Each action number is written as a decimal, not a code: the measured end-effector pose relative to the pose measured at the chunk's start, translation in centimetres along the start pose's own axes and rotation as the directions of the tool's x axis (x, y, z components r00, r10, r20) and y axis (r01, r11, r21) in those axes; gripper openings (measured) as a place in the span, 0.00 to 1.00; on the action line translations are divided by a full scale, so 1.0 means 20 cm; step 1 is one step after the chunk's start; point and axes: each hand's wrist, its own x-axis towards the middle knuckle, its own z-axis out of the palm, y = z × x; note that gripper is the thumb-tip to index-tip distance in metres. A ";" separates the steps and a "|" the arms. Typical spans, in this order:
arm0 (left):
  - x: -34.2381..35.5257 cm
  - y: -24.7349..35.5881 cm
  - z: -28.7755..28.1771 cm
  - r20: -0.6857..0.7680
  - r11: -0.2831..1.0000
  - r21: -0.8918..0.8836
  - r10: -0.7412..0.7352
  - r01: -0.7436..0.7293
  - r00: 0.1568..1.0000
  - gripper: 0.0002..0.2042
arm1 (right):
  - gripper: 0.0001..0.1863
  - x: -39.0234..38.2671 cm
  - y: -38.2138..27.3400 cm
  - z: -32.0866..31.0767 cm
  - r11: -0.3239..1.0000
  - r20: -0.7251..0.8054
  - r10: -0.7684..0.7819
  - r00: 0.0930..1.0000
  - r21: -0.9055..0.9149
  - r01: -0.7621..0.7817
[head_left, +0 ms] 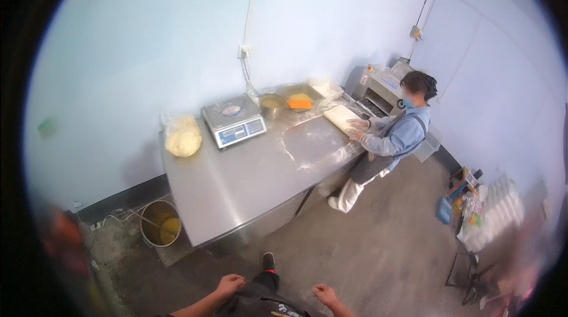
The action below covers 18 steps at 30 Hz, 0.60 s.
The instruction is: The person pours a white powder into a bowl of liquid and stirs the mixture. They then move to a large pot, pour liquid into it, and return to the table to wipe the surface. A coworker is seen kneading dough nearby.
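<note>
My left hand (229,285) hangs low in front of my body, its fingers curled in and nothing showing in them. To the right of my body, my right hand (323,294) is closed in a loose fist, also with nothing visible in it. Both are apart from the long steel table (236,181) ahead of me. On that table stand a digital scale (233,117), a plastic bag of pale dough (183,137), and a steel pot (272,105). At the table's right end a co-worker's gloved hands lie on a flat slab of pale dough (341,118).
A bucket (152,235) with yellowish contents stands on the floor by the table's left end. Behind the dough slab are a tray (307,93) with an orange scraper and a dough-rolling machine (381,89). White packages (494,216) are piled on a rack at the right.
</note>
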 end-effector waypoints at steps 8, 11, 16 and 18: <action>0.95 1.33 0.56 0.038 0.879 0.275 0.394 -0.389 0.918 0.14 | 0.24 1.06 -0.60 -0.58 0.953 0.093 -0.101 0.991 -0.278 0.123; 1.21 1.79 0.71 0.022 0.855 0.265 0.457 -0.446 0.889 0.14 | 0.23 1.44 -0.94 -0.81 0.936 0.102 -0.145 0.984 -0.308 0.169; 1.69 2.01 0.86 -0.014 0.759 0.530 0.454 -0.379 0.891 0.22 | 0.22 2.08 -1.53 -1.14 0.890 0.123 -0.351 0.928 -0.263 0.371; 1.89 1.98 0.93 -0.073 0.684 0.672 0.443 -0.284 0.894 0.28 | 0.21 2.36 -1.73 -1.22 0.857 0.126 -0.416 0.900 -0.276 0.435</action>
